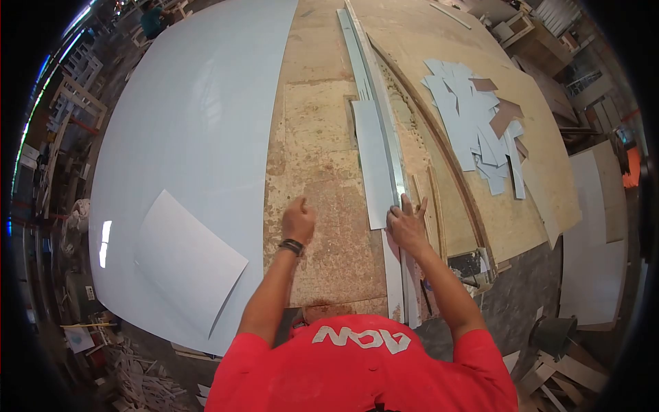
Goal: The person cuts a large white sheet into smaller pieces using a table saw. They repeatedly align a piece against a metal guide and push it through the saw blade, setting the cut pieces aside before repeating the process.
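Observation:
My left hand (298,221) hovers over the worn wooden table, closed with its fingers curled; whether something small is inside cannot be seen. My right hand (410,230) lies on a long metal straightedge (388,127), fingers spread, its thumb side by the lower right corner of a pale blue rectangular sheet piece (374,165). That piece lies flat along the straightedge's left side. Below it, a narrow pale strip (392,275) runs toward my body. Part of the straightedge is covered by my right hand.
A large glossy pale blue sheet (199,123) covers the left side, with a loose curled sheet (189,250) on it. Cut offcuts (473,123) are piled at the right. A long curved wooden strip (439,137) lies right of the straightedge. Another person (152,20) is far left.

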The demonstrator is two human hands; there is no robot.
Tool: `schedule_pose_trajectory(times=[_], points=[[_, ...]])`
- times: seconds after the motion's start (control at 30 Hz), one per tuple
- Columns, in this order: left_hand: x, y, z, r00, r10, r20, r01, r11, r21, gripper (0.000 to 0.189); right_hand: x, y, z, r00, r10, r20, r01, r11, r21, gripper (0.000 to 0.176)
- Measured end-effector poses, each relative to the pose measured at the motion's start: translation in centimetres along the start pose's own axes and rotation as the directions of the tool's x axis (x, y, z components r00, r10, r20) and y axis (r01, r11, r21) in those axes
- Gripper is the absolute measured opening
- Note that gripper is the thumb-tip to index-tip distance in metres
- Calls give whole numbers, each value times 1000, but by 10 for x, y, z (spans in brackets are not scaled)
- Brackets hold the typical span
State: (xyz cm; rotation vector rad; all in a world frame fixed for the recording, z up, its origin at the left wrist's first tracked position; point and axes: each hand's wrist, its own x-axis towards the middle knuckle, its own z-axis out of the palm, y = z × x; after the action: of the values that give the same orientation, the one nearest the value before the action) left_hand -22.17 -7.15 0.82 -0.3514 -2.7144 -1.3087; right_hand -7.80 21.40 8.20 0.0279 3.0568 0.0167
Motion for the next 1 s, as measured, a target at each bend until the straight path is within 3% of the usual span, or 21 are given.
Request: schedule_pose_trajectory(times=[0.03, 0.1, 0.17, 0.3, 0.67, 1.0], points=[[3, -13, -11, 1000, -5, 1, 5, 1000, 3, 35, 7, 2, 0, 1000, 4, -8, -4, 1000, -4, 34], [9, -29, -31, 996, 83, -16, -79, 981, 175, 30, 22, 7, 1, 1000, 3, -12, -3, 1000, -7, 34], [6, -37, -43, 990, 143, 2, -140, 966, 218, 28, 38, 12, 1, 996, -5, -90, 8, 999, 32, 26], [2, -39, -42, 969, 247, 6, -237, 922, 305, 30, 67, 19, -5, 998, 11, -59, -9, 999, 31, 26], [6, -41, -42, 979, 201, 26, -201, 941, 273, 32, 139, 40, -8, 999, 27, -35, -26, 999, 37, 17], [7, -43, -41, 980, 195, 26, -195, 942, 275, 33, 204, 56, -17, 998, 58, 37, -59, 998, 2, 20]])
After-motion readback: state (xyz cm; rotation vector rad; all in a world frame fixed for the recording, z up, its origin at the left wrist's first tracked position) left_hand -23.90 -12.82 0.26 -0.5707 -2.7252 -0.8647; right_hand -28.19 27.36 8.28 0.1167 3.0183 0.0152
